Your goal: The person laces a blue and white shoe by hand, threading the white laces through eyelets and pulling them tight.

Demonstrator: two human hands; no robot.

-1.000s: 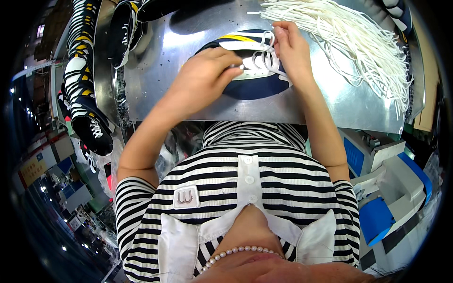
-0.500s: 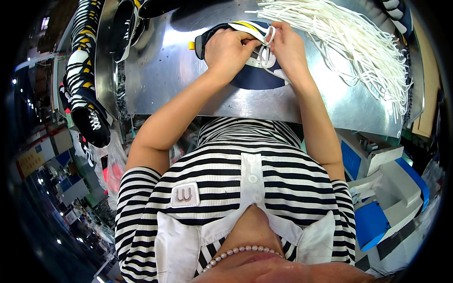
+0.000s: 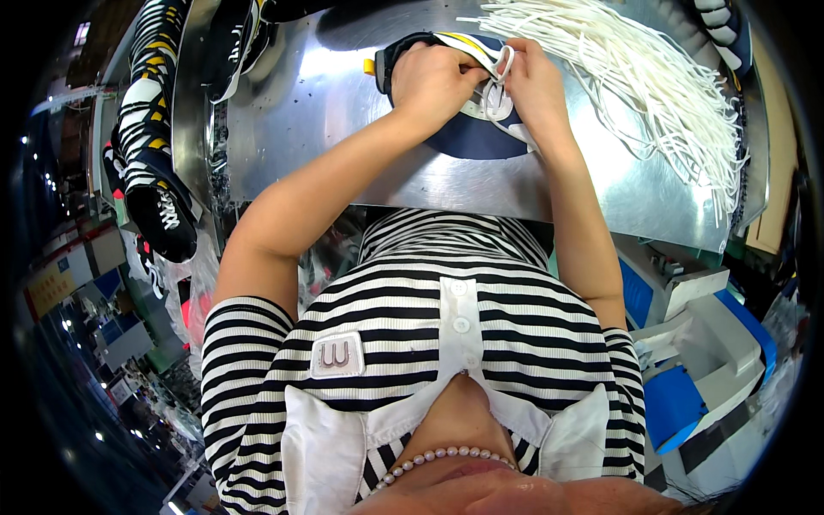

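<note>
A navy and white shoe upper (image 3: 470, 143) with a yellow stripe lies on the metal table under my hands. My left hand (image 3: 436, 83) is closed over its collar end, thumb and forefinger pinching at the lacing edge; the fingers inside the shoe are hidden. A white shoelace (image 3: 497, 101) loops out of the upper's eyelets. Close by on the right, my right hand (image 3: 534, 86) pinches the lace near the top row of eyelets. A yellow pull tab (image 3: 369, 66) sticks out at the upper's left end.
A big bundle of white laces (image 3: 639, 94) covers the table's right side. The metal table (image 3: 300, 154) ends close to my body. Stacked shoe uppers (image 3: 148, 112) line the left edge, and dark uppers (image 3: 232, 43) sit at the back left. A grey and blue machine (image 3: 708, 352) stands lower right.
Both hands and the shoe upper have shifted slightly to the right. The lace loop between the hands has changed shape, and my right hand still pinches it.
</note>
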